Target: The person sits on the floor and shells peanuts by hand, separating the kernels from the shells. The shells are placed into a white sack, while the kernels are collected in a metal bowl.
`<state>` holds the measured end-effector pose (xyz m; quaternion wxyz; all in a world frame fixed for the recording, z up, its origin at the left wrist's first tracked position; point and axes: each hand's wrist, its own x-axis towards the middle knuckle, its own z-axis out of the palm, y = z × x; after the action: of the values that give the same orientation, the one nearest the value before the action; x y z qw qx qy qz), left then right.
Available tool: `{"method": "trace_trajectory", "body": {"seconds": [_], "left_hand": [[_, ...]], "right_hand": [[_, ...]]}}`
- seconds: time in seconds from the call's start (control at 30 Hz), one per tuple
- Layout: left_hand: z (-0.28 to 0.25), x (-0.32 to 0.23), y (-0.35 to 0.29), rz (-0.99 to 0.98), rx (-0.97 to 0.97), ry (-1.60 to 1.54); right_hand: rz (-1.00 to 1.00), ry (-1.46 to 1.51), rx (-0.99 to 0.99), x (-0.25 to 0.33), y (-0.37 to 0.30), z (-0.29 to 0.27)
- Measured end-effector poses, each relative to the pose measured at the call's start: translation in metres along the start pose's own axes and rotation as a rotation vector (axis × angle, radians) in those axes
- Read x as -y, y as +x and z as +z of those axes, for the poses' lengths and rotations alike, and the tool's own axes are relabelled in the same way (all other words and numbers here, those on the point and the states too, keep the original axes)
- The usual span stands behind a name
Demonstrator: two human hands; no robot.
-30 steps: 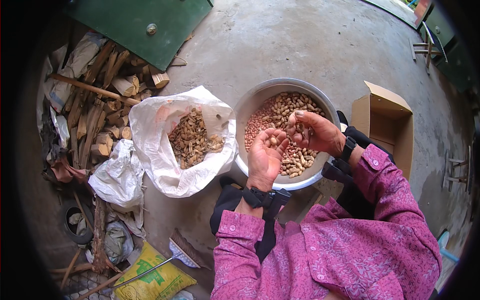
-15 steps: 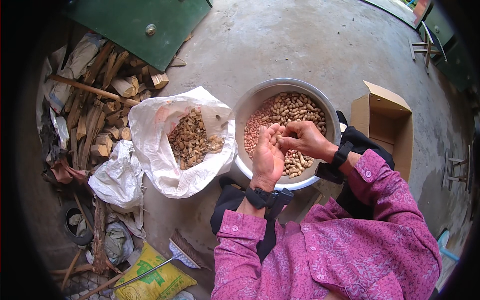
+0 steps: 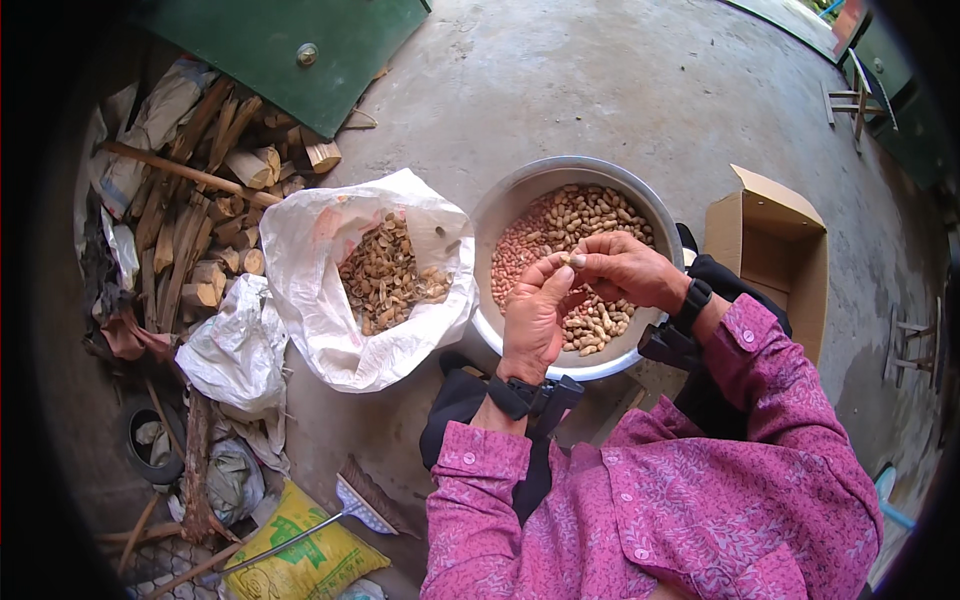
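Over a round metal basin (image 3: 487,322), my two hands meet at the fingertips. A small pale peanut (image 3: 569,259) is pinched between them. My left hand (image 3: 535,318) is closed, thumb against the fingers at the peanut's near side. From the right, my right hand (image 3: 632,270) grips the same peanut between thumb and forefinger. Below them the basin holds unshelled peanuts (image 3: 603,212) at the back and right, with pink shelled kernels (image 3: 515,250) on the left. Left of the basin stands an open white woven sack (image 3: 300,290) containing broken peanut shells (image 3: 378,275).
An open cardboard box (image 3: 724,225) stands right of the basin. Split firewood (image 3: 185,235) is piled at the left beneath a green panel (image 3: 300,50). A broom (image 3: 365,505) and a yellow bag (image 3: 305,550) lie at lower left, near a small tyre (image 3: 140,450).
My left hand has turned from an open, upward palm to a closed pinch. The right hand has lifted slightly, and the fingertips of both now meet at the peanut.
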<state>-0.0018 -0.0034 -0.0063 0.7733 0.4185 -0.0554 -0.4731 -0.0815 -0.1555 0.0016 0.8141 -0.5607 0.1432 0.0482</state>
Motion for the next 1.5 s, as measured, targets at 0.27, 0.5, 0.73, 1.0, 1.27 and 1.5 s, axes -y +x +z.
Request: {"method": "trace_trajectory", "body": {"seconds": [0.27, 0.5, 0.73, 1.0, 1.27, 1.5], "left_hand": [[0.005, -0.002, -0.001, 0.047, -0.017, 0.016], [-0.003, 0.002, 0.003, 0.152, -0.027, 0.079], [0.006, -0.002, -0.005, 0.125, -0.039, 0.084], [0.011, -0.005, -0.005, 0.06, -0.038, 0.049], [0.01, -0.008, -0.005, 0.041, -0.047, 0.161], [0.005, -0.009, -0.006, 0.051, 0.015, 0.125]], "right_hand": [[0.041, -0.002, 0.012, 0.005, -0.003, 0.001], [0.075, 0.056, -0.029, 0.002, 0.0, 0.002], [0.082, 0.165, -0.107, 0.002, -0.001, 0.004], [0.043, -0.014, -0.044, -0.001, -0.001, 0.01], [-0.051, -0.347, -0.028, 0.002, -0.003, 0.016], [-0.164, -0.146, 0.194, 0.004, -0.001, 0.025]]}}
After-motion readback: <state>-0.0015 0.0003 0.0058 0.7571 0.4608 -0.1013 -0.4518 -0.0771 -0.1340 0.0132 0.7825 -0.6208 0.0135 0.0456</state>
